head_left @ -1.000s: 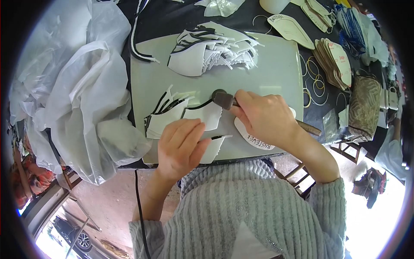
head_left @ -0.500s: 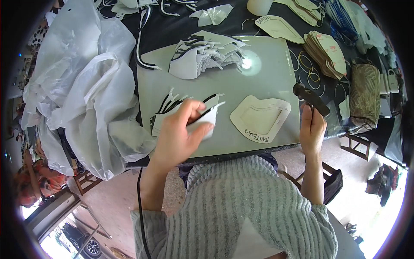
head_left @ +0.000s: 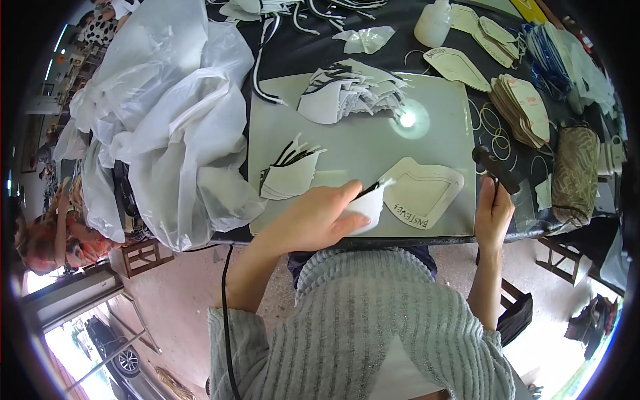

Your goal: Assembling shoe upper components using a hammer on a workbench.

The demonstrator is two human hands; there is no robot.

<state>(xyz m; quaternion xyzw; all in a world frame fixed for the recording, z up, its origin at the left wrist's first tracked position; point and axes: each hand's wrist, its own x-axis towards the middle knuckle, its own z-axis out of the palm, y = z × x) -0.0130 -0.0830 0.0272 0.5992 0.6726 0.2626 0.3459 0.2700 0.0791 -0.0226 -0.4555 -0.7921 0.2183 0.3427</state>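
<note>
My left hand (head_left: 319, 215) pinches a white cut piece (head_left: 371, 212) with a dark trim along its edge, between thumb and fingers. The piece is just left of a flat cream template (head_left: 427, 195) with a cut-out outline and handwriting, and partly overlaps it in view. My right hand (head_left: 495, 217) is wrapped round the handle of a hammer (head_left: 497, 168), upright at the board's right side. Left of the template lies a small stack of white trimmed pieces (head_left: 291, 180). A larger pile of similar pieces (head_left: 350, 93) sits farther back.
Everything on the board (head_left: 440, 100) stands on a black-covered table. Big translucent plastic bags (head_left: 180, 133) crowd the left. To the right are a stack of cards (head_left: 520, 110), elastic loops (head_left: 497, 137) and a patterned pouch (head_left: 575, 172). A plastic bottle (head_left: 435, 25) stands at the back.
My left hand has moved right with the white piece, from beside the small stack to the template's left edge. My right hand still grips the hammer. The whole view has shifted slightly.
</note>
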